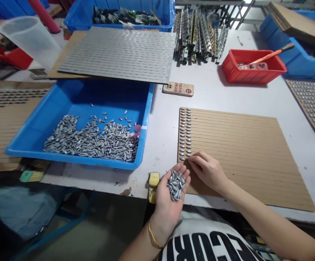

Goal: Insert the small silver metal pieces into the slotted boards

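My left hand (166, 198) is palm up and cupped around a heap of small silver spindle-shaped metal pieces (176, 185), just off the front left corner of a grooved cardboard sheet (236, 152). Over that sheet, my right hand (208, 170) pinches thumb and forefinger together at the lower end of the second column. Whatever lies between those fingertips is hidden. Two columns of the same silver pieces (185, 134) run along the sheet's left edge, one piece per line. A blue tray (124, 165) to the left holds many more loose pieces (92, 141).
A sheet filled with silver rows (119, 54) rests over the tray's back edge. Beyond are a small wooden plaque (178, 89), a red bin (252, 69) with an orange-handled tool, and bundled patterned strips (195, 34). A yellow block (153, 186) sits at the table's front edge.
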Available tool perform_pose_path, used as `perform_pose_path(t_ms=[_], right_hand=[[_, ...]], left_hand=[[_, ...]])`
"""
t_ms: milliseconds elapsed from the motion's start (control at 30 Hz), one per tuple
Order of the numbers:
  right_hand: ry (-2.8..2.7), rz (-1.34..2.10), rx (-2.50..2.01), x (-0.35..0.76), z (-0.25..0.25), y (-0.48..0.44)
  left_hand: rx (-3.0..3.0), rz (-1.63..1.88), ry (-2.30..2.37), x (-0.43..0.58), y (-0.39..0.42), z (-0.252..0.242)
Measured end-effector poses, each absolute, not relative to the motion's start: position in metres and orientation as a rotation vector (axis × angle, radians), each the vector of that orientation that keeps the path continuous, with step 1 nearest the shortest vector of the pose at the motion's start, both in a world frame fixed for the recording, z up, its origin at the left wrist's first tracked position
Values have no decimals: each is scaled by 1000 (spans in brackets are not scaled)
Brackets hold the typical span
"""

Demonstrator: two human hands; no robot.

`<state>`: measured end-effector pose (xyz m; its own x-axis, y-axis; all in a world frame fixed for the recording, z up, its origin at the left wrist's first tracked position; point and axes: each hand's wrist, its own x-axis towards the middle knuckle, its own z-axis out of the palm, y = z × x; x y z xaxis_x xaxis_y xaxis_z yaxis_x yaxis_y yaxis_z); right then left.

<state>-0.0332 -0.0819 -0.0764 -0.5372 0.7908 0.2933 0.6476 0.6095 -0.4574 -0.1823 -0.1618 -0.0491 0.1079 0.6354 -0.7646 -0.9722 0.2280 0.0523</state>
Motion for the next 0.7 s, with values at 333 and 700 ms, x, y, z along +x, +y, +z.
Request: perform_pose_path(t_ms=[333,700], right_hand=[[-2504,269,-1175,-35,-72,-76],[-2451,497,-1047,-41,-52,-91]], left_hand=[[-521,1238,751,-183,-163,-48],[-513,1274,697,-181,-164,-53]])
